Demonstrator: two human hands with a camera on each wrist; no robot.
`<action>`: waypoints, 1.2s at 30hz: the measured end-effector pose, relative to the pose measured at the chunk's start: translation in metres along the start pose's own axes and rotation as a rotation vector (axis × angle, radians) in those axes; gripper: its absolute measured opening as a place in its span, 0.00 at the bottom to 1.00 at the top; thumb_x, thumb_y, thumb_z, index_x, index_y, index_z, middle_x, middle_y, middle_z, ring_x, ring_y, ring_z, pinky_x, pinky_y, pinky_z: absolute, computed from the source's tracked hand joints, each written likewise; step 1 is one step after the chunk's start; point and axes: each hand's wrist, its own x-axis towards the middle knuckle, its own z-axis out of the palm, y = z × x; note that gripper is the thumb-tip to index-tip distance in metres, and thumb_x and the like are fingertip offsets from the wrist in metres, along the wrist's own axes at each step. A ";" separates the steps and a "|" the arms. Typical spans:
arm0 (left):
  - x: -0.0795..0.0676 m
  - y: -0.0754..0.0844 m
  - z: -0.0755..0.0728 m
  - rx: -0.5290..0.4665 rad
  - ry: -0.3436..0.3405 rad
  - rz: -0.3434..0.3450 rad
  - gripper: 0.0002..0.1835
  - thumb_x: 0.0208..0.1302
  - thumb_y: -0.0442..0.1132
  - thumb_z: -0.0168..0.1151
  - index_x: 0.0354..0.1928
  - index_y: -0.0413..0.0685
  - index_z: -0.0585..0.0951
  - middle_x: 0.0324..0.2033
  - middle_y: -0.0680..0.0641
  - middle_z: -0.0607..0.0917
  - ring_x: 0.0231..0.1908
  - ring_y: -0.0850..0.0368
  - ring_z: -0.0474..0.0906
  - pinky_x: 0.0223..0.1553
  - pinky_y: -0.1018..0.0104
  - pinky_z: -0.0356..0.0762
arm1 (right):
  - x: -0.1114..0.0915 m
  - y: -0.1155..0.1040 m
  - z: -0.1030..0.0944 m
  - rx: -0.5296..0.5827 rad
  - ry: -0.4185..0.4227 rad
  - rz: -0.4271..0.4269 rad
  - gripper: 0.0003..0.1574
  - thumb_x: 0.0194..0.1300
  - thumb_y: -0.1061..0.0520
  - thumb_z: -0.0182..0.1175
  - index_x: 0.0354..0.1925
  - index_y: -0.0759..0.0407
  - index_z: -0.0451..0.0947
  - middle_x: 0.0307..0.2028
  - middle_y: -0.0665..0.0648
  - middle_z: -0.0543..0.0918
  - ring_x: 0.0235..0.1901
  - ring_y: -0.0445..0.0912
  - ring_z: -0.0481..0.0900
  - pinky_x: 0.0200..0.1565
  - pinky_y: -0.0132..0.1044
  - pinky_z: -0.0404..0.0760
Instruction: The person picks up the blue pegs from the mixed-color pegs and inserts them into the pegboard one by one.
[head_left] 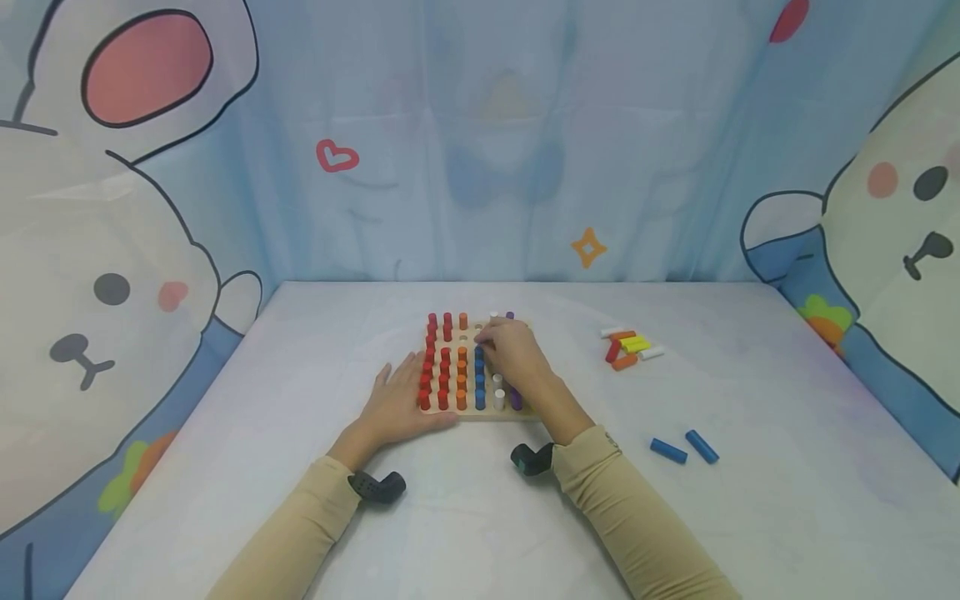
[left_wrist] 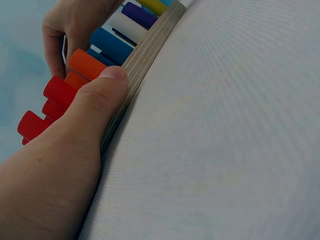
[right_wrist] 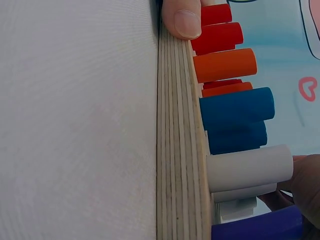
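A wooden pegboard (head_left: 487, 417) stands on the table with columns of red, orange, blue, white and purple pegs. My left hand (head_left: 399, 406) rests against its left side, fingers spread, and the thumb (left_wrist: 102, 95) lies along the front edge. Over the board, my right hand (head_left: 517, 354) reaches down with bent fingers, its fingertips just behind the blue pegs (head_left: 480, 383). I cannot tell whether they pinch a peg, since the hand hides that spot. Beside that hand, in the right wrist view, a white peg (right_wrist: 250, 167) stands near the board's front edge.
Two loose blue pegs (head_left: 669, 451) lie on the table to the right of my right forearm. Farther back is a small pile with a yellow peg (head_left: 636, 343) and several red, orange and white ones. A printed curtain (head_left: 480, 208) hangs behind the table.
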 end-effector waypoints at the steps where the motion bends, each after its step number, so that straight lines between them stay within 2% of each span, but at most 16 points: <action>1: 0.000 0.000 0.000 0.000 0.001 0.001 0.64 0.45 0.80 0.51 0.75 0.45 0.46 0.74 0.46 0.54 0.75 0.51 0.44 0.72 0.43 0.37 | 0.000 0.000 0.000 -0.005 -0.002 -0.004 0.09 0.64 0.61 0.61 0.41 0.59 0.85 0.45 0.55 0.85 0.52 0.50 0.81 0.58 0.40 0.76; 19: 0.001 0.000 0.001 -0.005 0.000 -0.007 0.65 0.44 0.81 0.52 0.75 0.46 0.45 0.74 0.46 0.53 0.75 0.51 0.44 0.72 0.43 0.37 | 0.000 -0.002 0.002 -0.044 -0.005 0.022 0.11 0.65 0.61 0.60 0.44 0.57 0.84 0.49 0.55 0.84 0.56 0.50 0.79 0.60 0.41 0.74; 27: 0.001 0.000 0.001 0.000 0.006 -0.003 0.64 0.44 0.81 0.51 0.75 0.46 0.46 0.74 0.46 0.54 0.75 0.51 0.44 0.72 0.43 0.37 | -0.001 -0.001 0.003 -0.005 0.018 0.050 0.09 0.64 0.61 0.61 0.43 0.56 0.84 0.49 0.56 0.83 0.56 0.51 0.78 0.61 0.43 0.73; 36: 0.002 -0.001 0.002 0.003 0.006 -0.006 0.65 0.43 0.81 0.51 0.75 0.47 0.46 0.74 0.46 0.54 0.75 0.51 0.44 0.72 0.43 0.37 | -0.001 -0.001 0.005 0.008 0.035 0.066 0.08 0.64 0.59 0.61 0.41 0.57 0.85 0.45 0.55 0.84 0.53 0.50 0.80 0.58 0.42 0.76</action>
